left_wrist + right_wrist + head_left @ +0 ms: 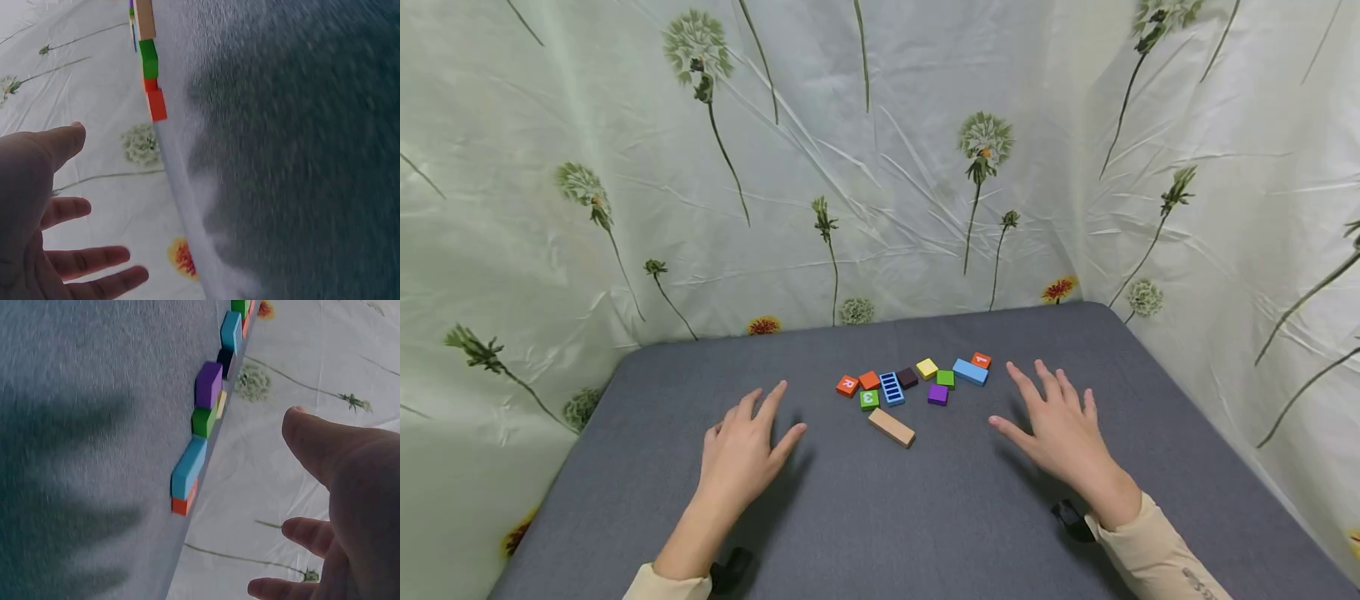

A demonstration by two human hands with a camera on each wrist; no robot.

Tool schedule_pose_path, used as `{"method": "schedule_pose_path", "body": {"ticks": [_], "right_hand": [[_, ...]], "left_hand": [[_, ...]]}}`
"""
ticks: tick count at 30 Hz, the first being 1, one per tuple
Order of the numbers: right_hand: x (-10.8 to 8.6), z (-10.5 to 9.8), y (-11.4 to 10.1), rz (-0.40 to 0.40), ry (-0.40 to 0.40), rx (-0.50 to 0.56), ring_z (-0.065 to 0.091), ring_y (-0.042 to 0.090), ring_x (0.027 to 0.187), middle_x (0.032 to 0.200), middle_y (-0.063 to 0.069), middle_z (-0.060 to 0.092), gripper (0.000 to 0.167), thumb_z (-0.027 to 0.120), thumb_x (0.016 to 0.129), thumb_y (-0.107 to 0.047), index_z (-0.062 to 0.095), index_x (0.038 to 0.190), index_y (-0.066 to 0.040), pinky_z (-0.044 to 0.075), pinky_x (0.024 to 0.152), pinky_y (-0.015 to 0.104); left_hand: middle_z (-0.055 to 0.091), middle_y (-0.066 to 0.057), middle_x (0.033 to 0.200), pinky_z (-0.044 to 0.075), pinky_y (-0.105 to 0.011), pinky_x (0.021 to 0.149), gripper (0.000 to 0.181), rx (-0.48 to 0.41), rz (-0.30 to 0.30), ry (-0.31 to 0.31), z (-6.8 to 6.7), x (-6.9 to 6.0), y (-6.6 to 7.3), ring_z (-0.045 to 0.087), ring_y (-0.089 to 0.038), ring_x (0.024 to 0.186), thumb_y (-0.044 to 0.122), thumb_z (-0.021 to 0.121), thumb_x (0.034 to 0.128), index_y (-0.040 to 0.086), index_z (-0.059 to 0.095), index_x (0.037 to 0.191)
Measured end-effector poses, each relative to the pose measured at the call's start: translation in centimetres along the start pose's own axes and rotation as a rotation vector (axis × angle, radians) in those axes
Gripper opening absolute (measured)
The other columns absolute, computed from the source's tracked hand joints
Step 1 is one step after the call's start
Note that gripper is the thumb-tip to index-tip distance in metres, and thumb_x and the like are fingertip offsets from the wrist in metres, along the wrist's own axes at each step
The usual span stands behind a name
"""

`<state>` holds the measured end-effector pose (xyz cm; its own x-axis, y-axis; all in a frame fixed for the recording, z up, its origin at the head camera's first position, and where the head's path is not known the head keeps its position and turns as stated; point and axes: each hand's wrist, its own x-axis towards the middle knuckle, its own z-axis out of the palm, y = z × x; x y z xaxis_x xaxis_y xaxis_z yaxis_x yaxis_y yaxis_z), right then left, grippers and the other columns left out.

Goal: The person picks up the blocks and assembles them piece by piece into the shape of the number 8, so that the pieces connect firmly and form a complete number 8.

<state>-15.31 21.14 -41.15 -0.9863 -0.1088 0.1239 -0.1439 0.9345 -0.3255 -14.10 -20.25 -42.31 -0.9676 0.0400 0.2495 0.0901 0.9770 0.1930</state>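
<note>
My left hand (739, 450) hovers left of a loose group of small coloured blocks, fingers spread and holding nothing. On the other side, my right hand (1060, 429) is held over the table with its fingers apart, also holding nothing. Nearest the left hand are a red block marked R (847, 385) and a green block marked 3 (869, 400). A plain wooden block (892, 427) lies in front of the group. Closest to the right hand are a long blue block (970, 372), a red block marked 1 (981, 360) and a purple block (937, 394).
Between these lie an orange-red block (868, 380), a blue block with dark squares (891, 388), a dark block (907, 377), a yellow block (927, 368) and a green block (945, 380). A grey cloth covers the table (880, 517); a dandelion-printed curtain (895, 183) hangs behind it.
</note>
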Motion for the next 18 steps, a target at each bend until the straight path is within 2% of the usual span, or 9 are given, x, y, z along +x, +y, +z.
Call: {"method": "schedule_pose_path", "body": {"ticks": [4,9,14,18], "right_hand": [[-0.1,0.5,-0.7,-0.037,0.017,-0.005,0.040,0.059,0.148,0.164,0.030,0.042,0.077,0.074,0.099,-0.052,0.046,0.162,-0.018,0.025,0.114,0.084],[-0.1,1.3,-1.5,-0.083,0.028,0.008,0.057,0.054,0.133,0.152,0.027,0.056,0.067,0.077,0.098,-0.046,0.057,0.153,-0.013,0.042,0.104,0.077],[0.1,2.1,-2.3,-0.113,0.016,0.021,0.066,0.044,0.119,0.138,0.021,0.066,0.059,0.078,0.098,-0.045,0.064,0.145,-0.012,0.052,0.094,0.066],[0.3,2.7,-3.0,-0.115,-0.037,0.045,0.071,0.034,0.110,0.129,0.015,0.071,0.055,0.079,0.097,-0.044,0.067,0.141,-0.013,0.056,0.088,0.058]], "left_hand": [[0.068,-0.021,0.131,0.057,-0.061,0.080,0.063,-0.055,0.062,0.023,0.9,0.4,0.6,0.070,-0.041,0.110,0.044,0.076,0.0994,0.014,0.059,0.152],[0.072,-0.015,0.120,0.058,-0.054,0.077,0.051,-0.128,0.120,0.019,2.1,1.0,1.4,0.073,-0.033,0.099,0.037,0.081,0.0970,0.014,0.068,0.140],[0.074,-0.009,0.114,0.058,-0.049,0.076,0.042,-0.209,0.127,-0.054,3.0,1.6,2.1,0.072,-0.025,0.096,0.032,0.082,0.0965,0.015,0.072,0.134],[0.073,-0.003,0.105,0.057,-0.044,0.075,0.035,-0.276,0.119,-0.128,3.7,2.2,2.5,0.069,-0.020,0.095,0.028,0.082,0.0969,0.017,0.074,0.129]]}}
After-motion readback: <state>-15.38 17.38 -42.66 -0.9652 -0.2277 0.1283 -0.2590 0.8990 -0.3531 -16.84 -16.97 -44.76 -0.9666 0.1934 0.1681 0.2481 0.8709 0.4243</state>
